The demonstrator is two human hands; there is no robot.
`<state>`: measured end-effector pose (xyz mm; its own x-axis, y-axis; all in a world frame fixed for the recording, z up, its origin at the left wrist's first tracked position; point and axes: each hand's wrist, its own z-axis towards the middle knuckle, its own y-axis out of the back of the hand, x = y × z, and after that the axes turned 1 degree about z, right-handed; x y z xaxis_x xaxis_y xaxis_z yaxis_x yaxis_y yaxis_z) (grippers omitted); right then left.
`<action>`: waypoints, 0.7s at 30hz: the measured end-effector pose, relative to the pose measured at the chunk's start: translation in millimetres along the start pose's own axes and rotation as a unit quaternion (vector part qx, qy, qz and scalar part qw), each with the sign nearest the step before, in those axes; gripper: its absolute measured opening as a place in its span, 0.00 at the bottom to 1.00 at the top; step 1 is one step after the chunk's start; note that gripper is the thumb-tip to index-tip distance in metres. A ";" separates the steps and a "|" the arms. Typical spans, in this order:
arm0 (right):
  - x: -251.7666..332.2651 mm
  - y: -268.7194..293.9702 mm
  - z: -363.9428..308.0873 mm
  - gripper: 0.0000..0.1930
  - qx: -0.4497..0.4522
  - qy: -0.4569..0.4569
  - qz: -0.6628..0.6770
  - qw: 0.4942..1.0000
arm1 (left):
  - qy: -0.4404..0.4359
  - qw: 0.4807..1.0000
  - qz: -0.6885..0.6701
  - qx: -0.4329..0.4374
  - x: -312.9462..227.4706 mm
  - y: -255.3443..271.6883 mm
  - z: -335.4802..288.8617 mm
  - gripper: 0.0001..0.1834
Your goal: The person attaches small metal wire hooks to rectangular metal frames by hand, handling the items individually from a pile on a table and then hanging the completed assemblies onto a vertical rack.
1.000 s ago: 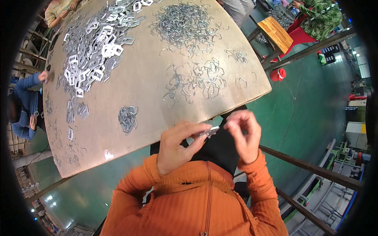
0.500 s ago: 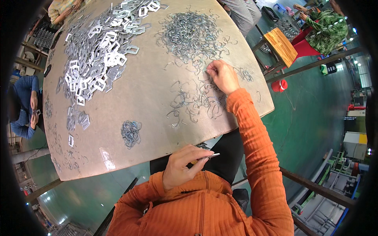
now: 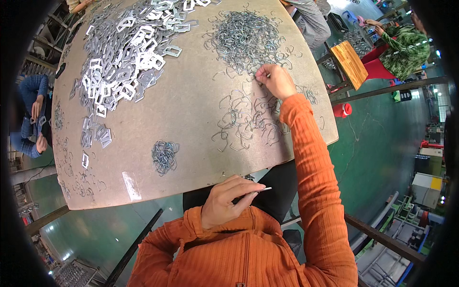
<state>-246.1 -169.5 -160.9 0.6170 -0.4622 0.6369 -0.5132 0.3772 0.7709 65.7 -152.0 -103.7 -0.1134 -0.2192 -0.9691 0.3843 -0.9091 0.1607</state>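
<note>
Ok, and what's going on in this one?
A person in orange stays at the near edge of a table, pinching a thin metal piece in the left grip. The right grip is at the near fringe of a big pile of bent wires; whether it holds one is unclear. A small wire heap lies apart, nearer the person. Flat metal frames are piled to the left.

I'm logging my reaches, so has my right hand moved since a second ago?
Yes, forward: judged against the worktable, your right hand has gone from short of its near edge to beside the large bent-wire pile.
</note>
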 end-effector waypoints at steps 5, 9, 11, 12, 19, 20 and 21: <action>-2.0 -4.6 16.7 0.08 -0.004 -0.065 -0.046 0.997 | -0.012 1.000 -0.004 -0.003 -0.7 -1.0 -3.3 0.16; 8.6 -3.4 8.8 0.11 0.109 -0.065 -0.027 0.992 | -0.012 1.000 0.002 -0.015 -1.5 -1.0 -6.5 0.15; 11.2 -4.6 8.6 0.10 0.078 -0.061 -0.045 0.994 | -0.006 1.000 0.004 -0.016 -0.6 -0.8 -8.6 0.14; 16.0 -1.9 9.3 0.10 0.040 -0.075 -0.064 0.994 | -0.007 1.000 0.002 -0.015 -1.2 -0.8 -8.8 0.14; 34.3 -16.7 27.4 0.13 -0.011 -0.062 -0.056 0.996 | -0.009 1.000 -0.001 -0.013 -1.7 0.0 -11.8 0.15; 44.4 -19.4 26.1 0.13 -0.026 -0.064 -0.065 0.995 | -0.013 1.000 -0.002 -0.017 -1.4 -0.7 -11.6 0.14; 50.9 -22.2 24.9 0.13 -0.040 -0.066 -0.072 0.994 | -0.012 1.000 -0.001 -0.017 -1.6 -1.3 -12.1 0.14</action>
<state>-218.1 -221.3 -145.7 0.5944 -0.6152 0.5178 -0.3724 0.3602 0.8553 76.4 -146.2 -104.7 -0.1353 -0.2261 -0.9647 0.4154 -0.8969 0.1519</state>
